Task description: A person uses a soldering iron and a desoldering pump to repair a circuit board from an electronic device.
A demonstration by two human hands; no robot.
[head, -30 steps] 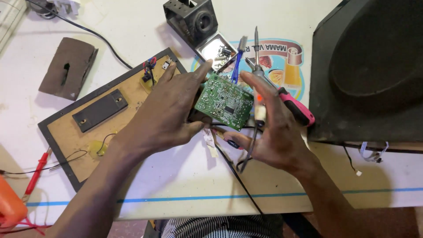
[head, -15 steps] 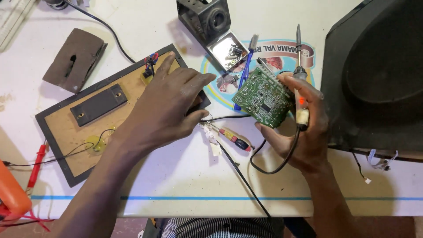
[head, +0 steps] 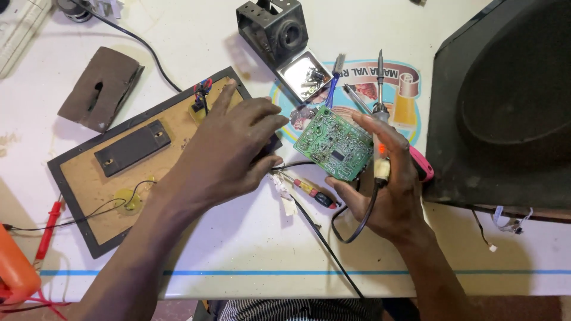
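My right hand (head: 389, 190) holds a green circuit board (head: 333, 144) tilted up, solder side toward me, together with a soldering iron (head: 379, 113) whose tip points away from me. The iron's black cord (head: 351, 229) loops down off the hand. My left hand (head: 229, 151) rests palm down on the corner of a brown board with a black frame (head: 89, 178), fingers spread, apart from the circuit board. A small screwdriver (head: 309, 190) lies on the white table (head: 250, 238) between my hands.
A black soldering iron stand (head: 276, 30) with a tin of screws (head: 304, 72) sits at the back. A large black speaker shell (head: 505, 107) fills the right. A brown block (head: 101, 89), a red probe (head: 46, 229) and an orange meter (head: 15, 267) lie left.
My right hand has carried the circuit board to the right, away from my left hand, and turned the soldering iron upright. My left hand has let go of the board and settled on the brown panel.
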